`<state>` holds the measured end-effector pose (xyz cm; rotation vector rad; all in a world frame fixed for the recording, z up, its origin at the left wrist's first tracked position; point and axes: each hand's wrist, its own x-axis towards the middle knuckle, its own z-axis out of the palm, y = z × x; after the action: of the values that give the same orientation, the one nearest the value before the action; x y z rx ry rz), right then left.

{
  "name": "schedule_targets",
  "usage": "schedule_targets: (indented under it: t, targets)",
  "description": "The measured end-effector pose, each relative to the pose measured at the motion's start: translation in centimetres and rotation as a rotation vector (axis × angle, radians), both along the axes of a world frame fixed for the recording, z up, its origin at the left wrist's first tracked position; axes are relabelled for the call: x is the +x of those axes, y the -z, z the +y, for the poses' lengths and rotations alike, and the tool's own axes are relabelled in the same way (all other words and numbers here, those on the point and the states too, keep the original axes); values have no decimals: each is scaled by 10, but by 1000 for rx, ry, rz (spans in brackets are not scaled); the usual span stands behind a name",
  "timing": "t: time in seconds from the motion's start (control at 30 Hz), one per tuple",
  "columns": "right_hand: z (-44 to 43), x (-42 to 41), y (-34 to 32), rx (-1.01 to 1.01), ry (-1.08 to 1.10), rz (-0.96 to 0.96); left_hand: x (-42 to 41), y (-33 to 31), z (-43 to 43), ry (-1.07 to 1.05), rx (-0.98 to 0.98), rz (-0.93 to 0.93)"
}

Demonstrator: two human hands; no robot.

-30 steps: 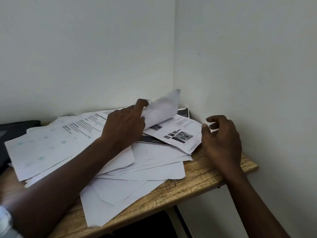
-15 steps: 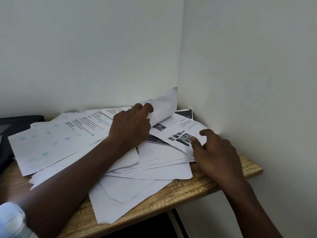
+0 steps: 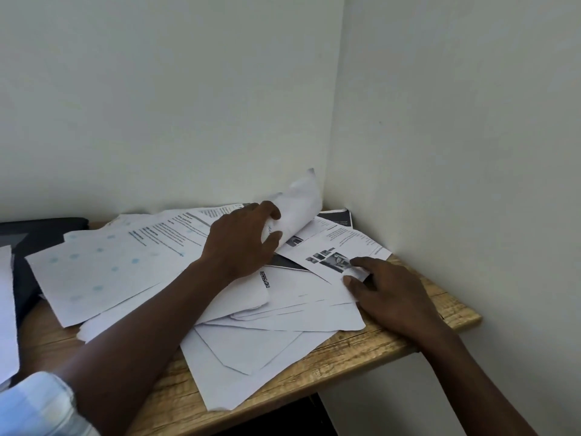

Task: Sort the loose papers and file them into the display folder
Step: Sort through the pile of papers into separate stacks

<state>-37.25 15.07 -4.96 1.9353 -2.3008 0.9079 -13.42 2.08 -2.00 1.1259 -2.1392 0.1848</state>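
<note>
White sheets all over the wooden desk by the wall corner. Left hand grips a curled-back sheet, right hand pinches the corner of the photo page. I'd slide that page out slowly with the curl held clear, so nothing tears.

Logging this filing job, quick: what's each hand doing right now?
Left hand: closed, gripping a curled-up sheet.
Right hand: closed, pinching the near corner of the photo-printed page.
</note>
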Motion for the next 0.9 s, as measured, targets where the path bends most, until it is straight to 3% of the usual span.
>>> schedule_targets:
  t: [0.13,0.3,0.43,0.6,0.77,0.9]
  targets:
    - [2,-6,-5,131,-179,-134,-7,-4,5,18,-3,84]
    - [-13,-11,-10,162,-134,20,-3,-12,0,-95,-61,255]
    - [-39,-14,-16,207,-95,60,0,-9,-2,-127,11,249]
    - [-74,-17,-16,200,12,72,-1,-6,4,56,38,-7]
    - [-91,-27,-17,264,144,58,-12,10,9,214,360,-291]
    - [-92,-29,-12,83,175,10,-16,10,15,220,428,-369]
